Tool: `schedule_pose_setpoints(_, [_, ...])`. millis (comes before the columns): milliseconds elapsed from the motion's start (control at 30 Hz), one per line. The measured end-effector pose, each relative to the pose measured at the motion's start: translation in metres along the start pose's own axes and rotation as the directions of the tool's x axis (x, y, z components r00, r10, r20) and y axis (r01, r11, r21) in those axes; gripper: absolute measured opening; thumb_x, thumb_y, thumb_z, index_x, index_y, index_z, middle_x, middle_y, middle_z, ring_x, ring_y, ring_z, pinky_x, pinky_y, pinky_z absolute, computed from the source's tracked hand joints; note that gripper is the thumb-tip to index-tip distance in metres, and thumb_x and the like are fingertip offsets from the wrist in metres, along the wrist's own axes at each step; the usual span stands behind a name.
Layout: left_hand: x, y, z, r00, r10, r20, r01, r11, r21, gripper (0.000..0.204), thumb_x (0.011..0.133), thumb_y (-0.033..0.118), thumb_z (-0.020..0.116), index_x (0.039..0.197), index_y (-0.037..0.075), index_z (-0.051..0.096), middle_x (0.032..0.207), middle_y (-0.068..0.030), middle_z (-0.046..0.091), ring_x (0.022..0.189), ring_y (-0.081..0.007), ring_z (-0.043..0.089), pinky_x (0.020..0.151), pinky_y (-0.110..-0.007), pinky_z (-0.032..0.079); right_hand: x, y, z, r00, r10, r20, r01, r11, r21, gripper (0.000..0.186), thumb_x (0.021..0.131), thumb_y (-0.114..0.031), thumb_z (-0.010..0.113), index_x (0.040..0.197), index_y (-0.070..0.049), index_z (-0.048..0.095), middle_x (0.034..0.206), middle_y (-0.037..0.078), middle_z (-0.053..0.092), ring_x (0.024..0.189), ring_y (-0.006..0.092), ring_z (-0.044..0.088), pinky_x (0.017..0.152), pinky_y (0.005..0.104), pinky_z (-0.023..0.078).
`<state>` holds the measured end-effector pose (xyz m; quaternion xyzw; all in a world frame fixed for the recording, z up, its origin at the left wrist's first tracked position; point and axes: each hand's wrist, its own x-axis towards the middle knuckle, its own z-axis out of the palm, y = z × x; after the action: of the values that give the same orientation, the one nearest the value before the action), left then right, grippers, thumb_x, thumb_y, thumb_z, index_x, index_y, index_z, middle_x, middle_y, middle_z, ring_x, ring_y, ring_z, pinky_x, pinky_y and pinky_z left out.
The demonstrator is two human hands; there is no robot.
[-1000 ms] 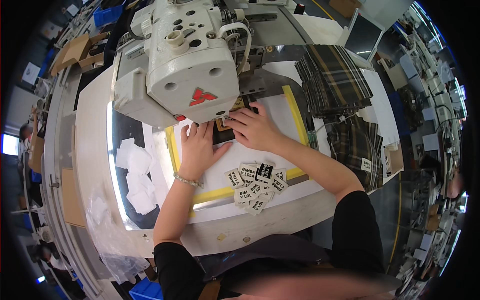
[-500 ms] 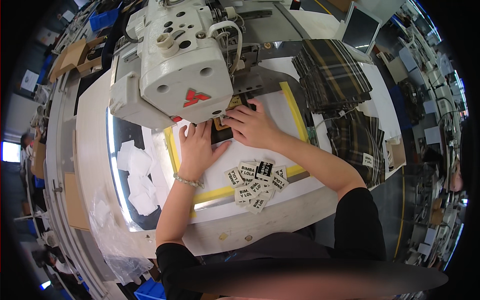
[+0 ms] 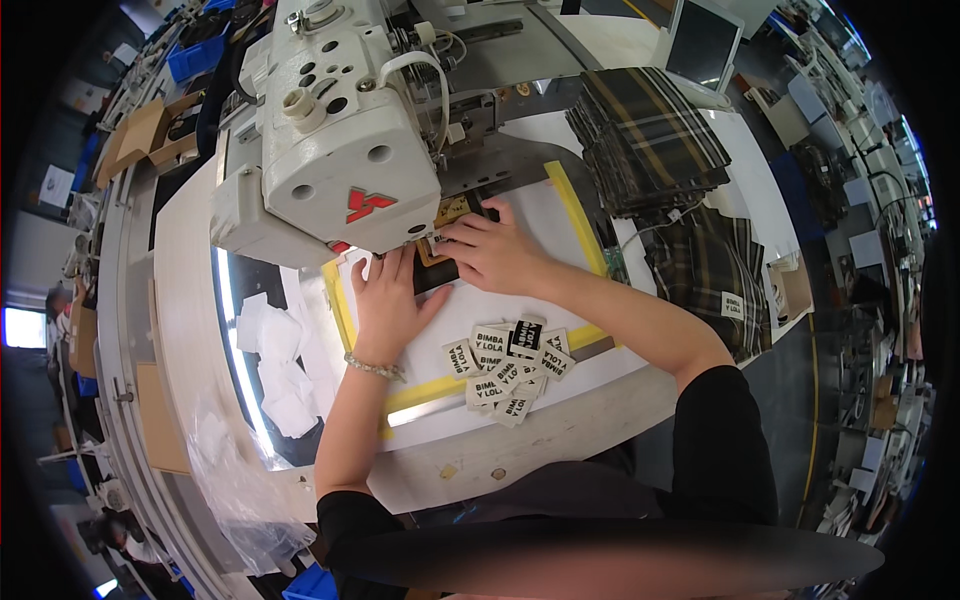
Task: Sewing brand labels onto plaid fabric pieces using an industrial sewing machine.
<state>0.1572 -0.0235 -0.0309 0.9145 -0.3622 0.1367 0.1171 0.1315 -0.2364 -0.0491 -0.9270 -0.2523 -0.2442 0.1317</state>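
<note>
My left hand (image 3: 388,303) lies flat with fingers spread on the white work sheet (image 3: 520,300), under the head of the white sewing machine (image 3: 335,140). My right hand (image 3: 487,248) presses its fingertips on a small dark fabric piece (image 3: 440,268) with a tan label (image 3: 452,211) at the needle area. A loose pile of small white and black woven labels (image 3: 508,365) lies just in front of both hands. The needle itself is hidden by the machine head.
Yellow tape (image 3: 575,215) frames the sheet. Stacks of dark plaid fabric pieces (image 3: 650,140) lie to the right, more plaid pieces (image 3: 715,270) below them. White cloth scraps (image 3: 275,360) sit at left. A monitor (image 3: 705,40) stands at the back right. Cardboard boxes (image 3: 145,135) are far left.
Both hands stay at the needle area; the right hand's fingers have shifted slightly on the dark piece. The view has tilted a little.
</note>
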Motion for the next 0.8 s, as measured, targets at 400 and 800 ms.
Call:
schedule_pose_setpoints(400, [0.013, -0.013, 0.005, 1.000, -0.012, -0.024, 0.012, 1.000, 0.021, 0.062, 0.078, 0.051, 0.067, 0.119, 0.005, 0.062, 0.113, -0.0112, 0.064, 0.114, -0.0277, 0.052, 0.102, -0.049, 0.029, 0.012, 0.014, 0.004, 0.996, 0.056, 0.069, -0.059, 0.997, 0.053, 0.027, 0.082, -0.019, 0.061, 0.108, -0.015, 0.068, 0.118, 0.001, 0.062, 0.114, 0.0169, 0.054, 0.108, 0.0520, 0.025])
schedule_pose_setpoints(800, [0.007, -0.014, 0.001, 0.999, -0.041, -0.009, 0.041, 0.999, -0.035, 0.064, 0.079, 0.052, 0.066, 0.116, 0.000, 0.061, 0.109, -0.0161, 0.065, 0.112, -0.0327, 0.053, 0.105, -0.051, 0.024, 0.009, 0.010, 0.003, 0.996, 0.058, 0.070, -0.063, 0.996, 0.068, 0.026, 0.082, -0.019, 0.060, 0.107, -0.016, 0.068, 0.118, 0.000, 0.062, 0.115, 0.0153, 0.054, 0.109, 0.0507, 0.025])
